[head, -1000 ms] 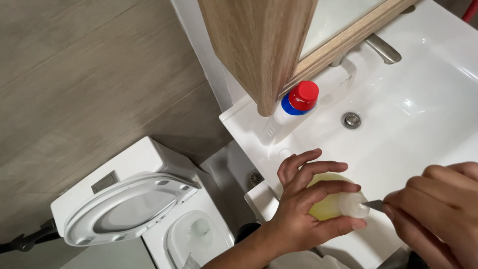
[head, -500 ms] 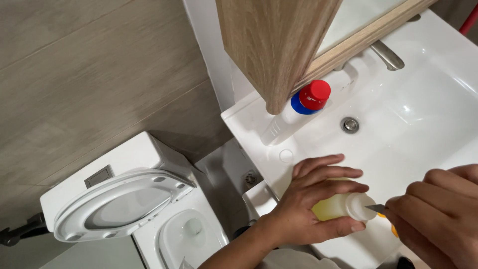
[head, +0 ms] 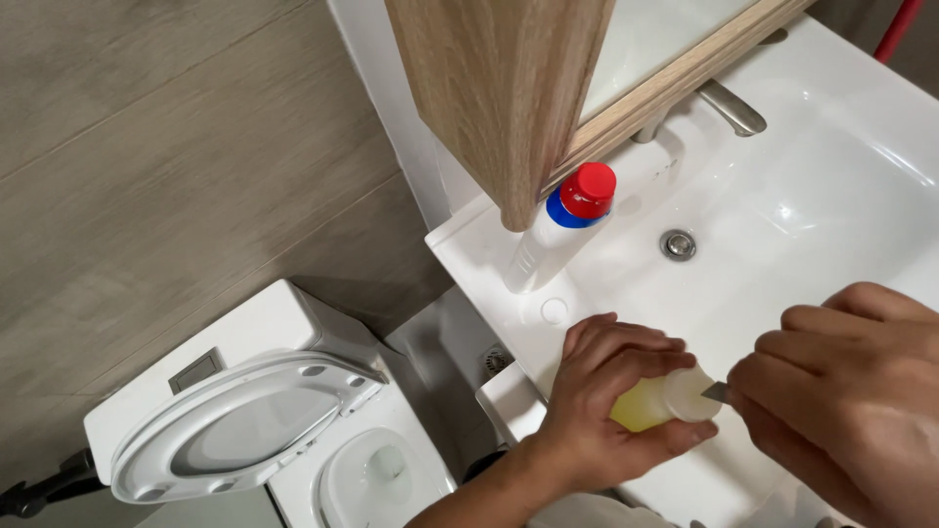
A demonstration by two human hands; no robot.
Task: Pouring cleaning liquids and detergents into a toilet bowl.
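The left hand (head: 597,406) wraps shut around a small yellow bottle (head: 665,399), steadying it sideways over the white sink (head: 831,186), so the right hand (head: 851,391), pinched on a thin grey tool (head: 716,392) (mostly hidden), can work its cap end.

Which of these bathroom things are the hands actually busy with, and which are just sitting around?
In use:
- yellow bottle, gripped by the left hand
- small grey blade, pressed at the bottle's end by the right hand

Lying about:
- red-capped bottle on the sink rim
- tap
- drain
- toilet, lid up
- cabinet
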